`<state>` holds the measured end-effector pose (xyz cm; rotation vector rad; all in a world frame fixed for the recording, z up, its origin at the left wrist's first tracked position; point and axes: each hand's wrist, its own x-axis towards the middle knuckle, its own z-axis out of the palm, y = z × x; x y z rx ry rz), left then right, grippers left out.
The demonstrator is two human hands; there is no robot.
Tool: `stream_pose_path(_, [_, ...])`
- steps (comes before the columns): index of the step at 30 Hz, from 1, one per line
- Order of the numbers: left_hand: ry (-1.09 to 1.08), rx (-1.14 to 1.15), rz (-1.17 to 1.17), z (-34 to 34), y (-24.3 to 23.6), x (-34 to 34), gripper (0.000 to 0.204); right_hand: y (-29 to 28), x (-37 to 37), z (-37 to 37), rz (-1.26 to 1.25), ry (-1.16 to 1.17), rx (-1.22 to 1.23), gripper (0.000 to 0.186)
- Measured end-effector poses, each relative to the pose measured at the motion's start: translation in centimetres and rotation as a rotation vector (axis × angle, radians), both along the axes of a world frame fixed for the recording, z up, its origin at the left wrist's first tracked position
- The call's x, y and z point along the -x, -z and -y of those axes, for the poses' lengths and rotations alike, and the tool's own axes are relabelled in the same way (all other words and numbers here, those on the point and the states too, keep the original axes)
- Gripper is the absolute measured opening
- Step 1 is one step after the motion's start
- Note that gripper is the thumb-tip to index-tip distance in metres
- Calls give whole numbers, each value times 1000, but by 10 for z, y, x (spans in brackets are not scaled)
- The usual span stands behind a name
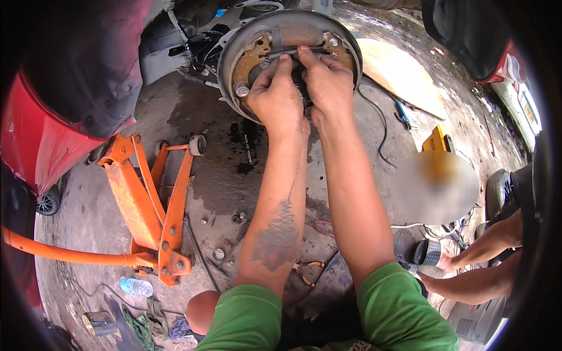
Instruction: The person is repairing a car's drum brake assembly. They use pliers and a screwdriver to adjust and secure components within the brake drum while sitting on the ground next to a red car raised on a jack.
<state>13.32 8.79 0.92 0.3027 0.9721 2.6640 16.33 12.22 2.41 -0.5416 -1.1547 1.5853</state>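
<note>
The open drum brake [228,47] stands upright ahead of me, its round backing plate facing me. A brown brake shoe [244,65] curves along its left side, and a rusty cylinder [293,34] sits at the top. Both my arms reach up to it. My left hand [278,93] pinches the left part of a dark metal rod [293,51] that lies crosswise under the cylinder. My right hand [329,82] is closed around the same rod, thumb on top, just beside the left. My hands hide the lower middle of the brake.
An orange floor jack [137,205] stands at left by the red car body [50,128]. Orange-handled pliers [311,274], a long bar [199,251], a coil spring [243,229] and a water bottle [136,286] lie on the ground. Another person's limbs [480,263] show at right.
</note>
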Motion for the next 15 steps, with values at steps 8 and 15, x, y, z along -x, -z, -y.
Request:
stream_pose_path(8, [-152, 68, -79, 6, 1, 5, 25, 1, 8, -1, 50, 32, -10, 27])
stream_pose_path(15, [-106, -21, -109, 1, 3, 2, 18, 1, 6, 1, -62, 8, 89, 28])
